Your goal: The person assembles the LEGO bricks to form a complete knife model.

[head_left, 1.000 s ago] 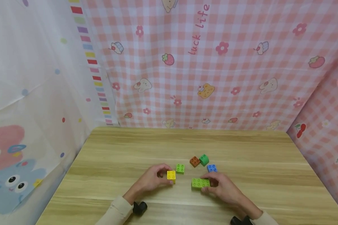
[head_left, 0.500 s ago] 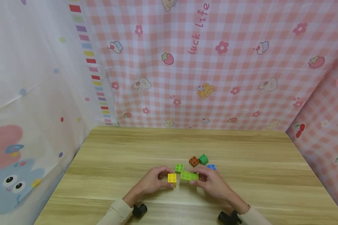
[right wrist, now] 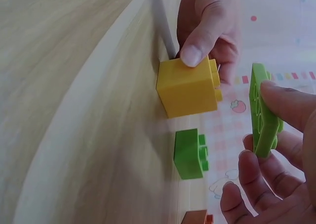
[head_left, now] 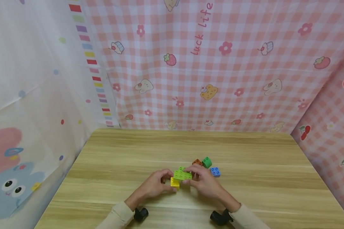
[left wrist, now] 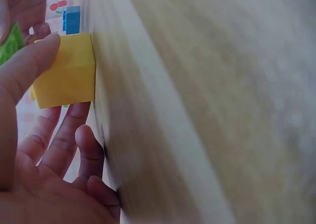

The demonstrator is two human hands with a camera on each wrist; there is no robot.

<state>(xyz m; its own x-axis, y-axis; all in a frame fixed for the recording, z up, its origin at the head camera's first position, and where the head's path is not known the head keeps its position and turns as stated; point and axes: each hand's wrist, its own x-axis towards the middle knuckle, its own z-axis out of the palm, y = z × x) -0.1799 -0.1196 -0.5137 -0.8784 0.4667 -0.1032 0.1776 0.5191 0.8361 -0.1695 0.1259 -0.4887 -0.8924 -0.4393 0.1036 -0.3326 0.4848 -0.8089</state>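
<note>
My left hand (head_left: pixel 156 183) pinches a yellow building brick (right wrist: pixel 185 90) that stands on the table, its studs up. Thumb and fingers lie on opposite sides of it. With my right hand (head_left: pixel 204 180) I hold a thin light-green studded building plate (right wrist: pixel 264 117) by its edges, thumb on one side and fingers on the other. In the right wrist view the plate is slightly tilted, with a gap between it and the yellow brick's studs. From the head it overlaps the back of the yellow brick. A small green brick (right wrist: pixel 187 155) stands beside the yellow one, mostly hidden by the plate in the head view.
Behind my right hand lie a brown brick (head_left: pixel 197 162), partly covered by the fingers, a dark-green rounded block (head_left: pixel 207 162) and a blue brick (head_left: pixel 215 172). They rest on a wooden table (head_left: pixel 126 149) with a checked pink curtain (head_left: pixel 246 70) at its far edge.
My right hand has lifted the light-green plate and carried it left, from the table to above the yellow brick. The left hand has stayed nearly in place, holding the yellow brick.
</note>
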